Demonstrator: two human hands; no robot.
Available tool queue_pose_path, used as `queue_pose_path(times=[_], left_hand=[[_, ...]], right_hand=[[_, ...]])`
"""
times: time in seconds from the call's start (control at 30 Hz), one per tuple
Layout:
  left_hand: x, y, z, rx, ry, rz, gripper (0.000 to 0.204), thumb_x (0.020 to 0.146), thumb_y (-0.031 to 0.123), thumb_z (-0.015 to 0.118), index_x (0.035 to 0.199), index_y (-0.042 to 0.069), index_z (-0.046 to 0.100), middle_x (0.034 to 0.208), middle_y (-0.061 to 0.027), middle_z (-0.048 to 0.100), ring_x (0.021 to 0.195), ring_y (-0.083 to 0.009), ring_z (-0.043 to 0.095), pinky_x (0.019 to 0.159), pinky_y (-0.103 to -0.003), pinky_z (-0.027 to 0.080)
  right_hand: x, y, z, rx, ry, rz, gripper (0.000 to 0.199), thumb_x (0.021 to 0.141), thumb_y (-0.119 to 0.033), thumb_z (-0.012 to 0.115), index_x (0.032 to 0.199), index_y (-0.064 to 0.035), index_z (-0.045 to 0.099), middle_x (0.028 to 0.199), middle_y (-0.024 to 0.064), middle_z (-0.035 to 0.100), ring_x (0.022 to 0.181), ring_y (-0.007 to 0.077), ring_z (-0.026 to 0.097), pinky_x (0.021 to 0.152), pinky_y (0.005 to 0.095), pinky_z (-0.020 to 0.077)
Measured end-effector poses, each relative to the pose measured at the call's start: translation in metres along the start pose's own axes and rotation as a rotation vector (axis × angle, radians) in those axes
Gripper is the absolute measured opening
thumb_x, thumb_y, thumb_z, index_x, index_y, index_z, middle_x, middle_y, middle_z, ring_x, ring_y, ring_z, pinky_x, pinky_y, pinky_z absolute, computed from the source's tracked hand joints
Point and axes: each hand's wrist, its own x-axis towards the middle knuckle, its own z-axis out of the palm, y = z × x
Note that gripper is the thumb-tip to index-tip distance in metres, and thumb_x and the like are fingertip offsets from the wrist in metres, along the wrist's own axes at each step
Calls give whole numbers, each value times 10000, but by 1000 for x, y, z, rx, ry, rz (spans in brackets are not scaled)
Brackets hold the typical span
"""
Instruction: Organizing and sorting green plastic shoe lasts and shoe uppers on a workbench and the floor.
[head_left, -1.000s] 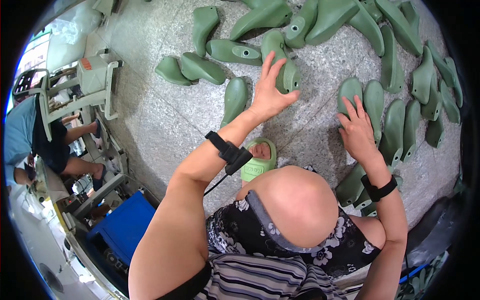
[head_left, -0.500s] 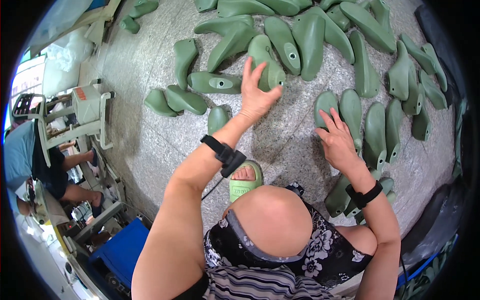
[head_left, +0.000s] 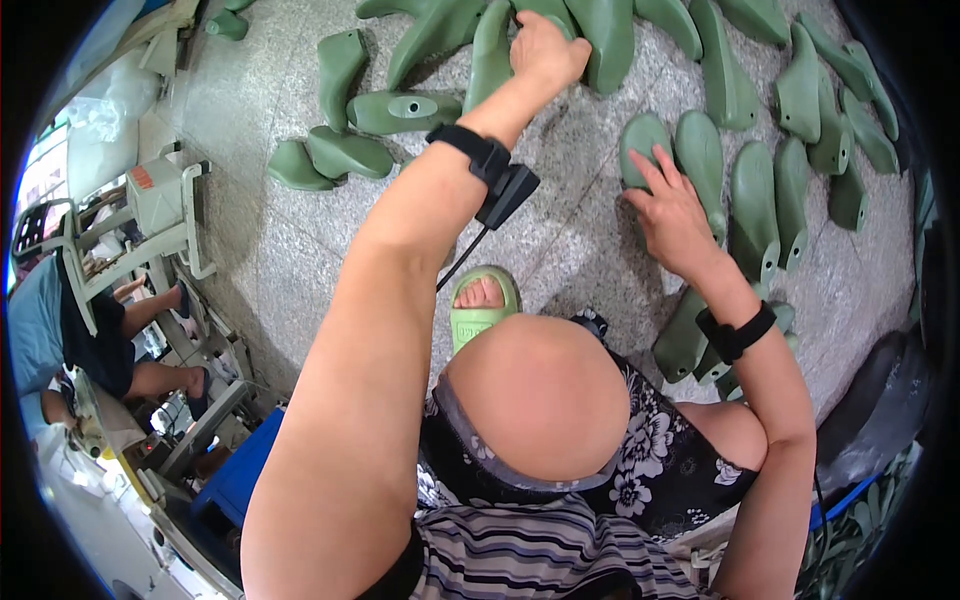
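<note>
Several green shoe lasts lie spread over the speckled stone floor (head_left: 560,230). My left hand (head_left: 545,50) reaches far forward and closes over one green last (head_left: 497,55) in the upper row. My right hand (head_left: 672,205) rests on the toe of another green last (head_left: 642,145) at the right, fingers spread over it. Both wrists carry black bands, and a small black box with a cable hangs from the left one (head_left: 498,180). My knee (head_left: 535,395) and a foot in a green sandal (head_left: 480,305) lie below my arms.
More green lasts (head_left: 790,150) stand in a row at the right and a few (head_left: 345,130) lie at the left. A metal-framed machine stand (head_left: 160,210) is at the far left, with another person (head_left: 60,335) seated beside it. A blue crate (head_left: 240,475) sits at lower left.
My left hand has stretched farther forward, from open fingers over a last to a grip on one in the upper row. My right hand has stayed on the lasts at the right.
</note>
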Motion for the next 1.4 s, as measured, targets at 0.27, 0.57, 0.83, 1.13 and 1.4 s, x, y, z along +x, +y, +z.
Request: queue_pose_path(times=[0.27, 0.57, 0.83, 1.13, 1.4], left_hand=[[-85, -54, -22, -59, -307, 38, 515, 737, 202, 664, 1065, -119, 430, 913, -350, 614, 893, -508, 601, 833, -507, 498], [-246, -136, -109, 189, -357, -107, 403, 785, 122, 660, 1014, -62, 384, 824, -338, 599, 801, -504, 601, 718, -535, 491], [-237, -147, -133, 450, -343, -12, 484, 782, 152, 701, 1104, -46, 399, 989, -316, 583, 914, -470, 592, 744, -509, 485], [-100, -81, -59, 628, -1, 336, 802, 686, 242, 782, 1374, 130, 385, 1388, -307, 302, 1034, -482, 502, 889, -481, 447], [-75, -77, -50, -82, -148, 44, 894, 648, 388, 786, 1397, 101, 390, 1252, -276, 411, 1104, -412, 505, 973, -429, 428]], right_hand=[[-9, 7, 5, -31, -22, -2, 255, 736, 54, 574, 963, -15, 669, 1427, 154, 411, 1360, 389, 316, 1032, 516, 357], [0, -1, 2, -51, 6, -49, 240, 705, 77, 571, 920, -3, 641, 1433, 158, 407, 1372, 386, 300, 1035, 514, 353], [-1, 0, -3, -26, -55, -16, 279, 669, 92, 582, 922, 2, 658, 1423, 141, 425, 1385, 372, 283, 1047, 513, 337], [3, -4, -3, 40, -47, 7, 315, 699, 83, 568, 970, -23, 690, 1423, 130, 427, 1389, 362, 279, 1068, 513, 326], [4, 1, 0, 14, -23, 19, 256, 699, 74, 568, 906, -25, 682, 1440, 122, 412, 1387, 361, 281, 1073, 507, 326]])
